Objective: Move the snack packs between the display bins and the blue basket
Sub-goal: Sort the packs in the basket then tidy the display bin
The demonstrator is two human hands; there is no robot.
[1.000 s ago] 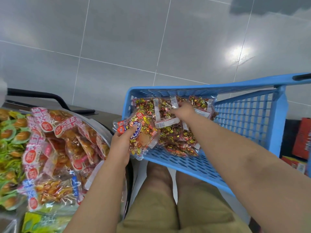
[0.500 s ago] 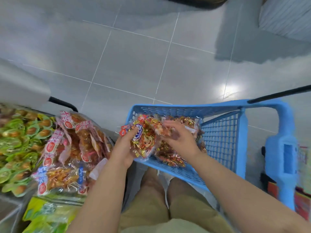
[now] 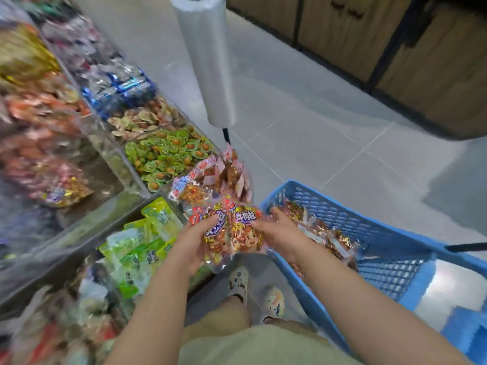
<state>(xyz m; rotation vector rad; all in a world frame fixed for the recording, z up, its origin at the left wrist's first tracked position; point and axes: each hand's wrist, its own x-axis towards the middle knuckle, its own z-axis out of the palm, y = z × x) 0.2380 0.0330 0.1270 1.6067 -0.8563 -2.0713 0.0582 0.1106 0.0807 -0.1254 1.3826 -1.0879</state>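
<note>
Head view: the snack packs (image 3: 233, 234), two shiny red-and-gold bags, were held side by side at the middle of the picture, between the display bins (image 3: 110, 156) on the left and the blue basket (image 3: 350, 210) on the right. The left hand (image 3: 193, 245) was clamped on the left bag, its fingers curled over the front. The right hand (image 3: 280, 233) was closed on the right bag, with its thumb laid across the face. The two bags were seen touching, edge against edge.

More loose packs (image 3: 330, 239) of the same kind were heaped inside the basket, just behind the right wrist. In the nearest bins, red-labelled bags (image 3: 210, 180) were piled just above the held pair, with green-cupped sweets (image 3: 163, 156) beyond them and pale green packets (image 3: 143, 246) beside the left forearm. The farther bins were blurred, and their contents could not be told.

A roll of clear plastic bags (image 3: 204, 61) was seen standing upright by the bins, over the grey tiled floor (image 3: 316, 133). Two patterned clogs (image 3: 238, 281) were seen below the hands.
</note>
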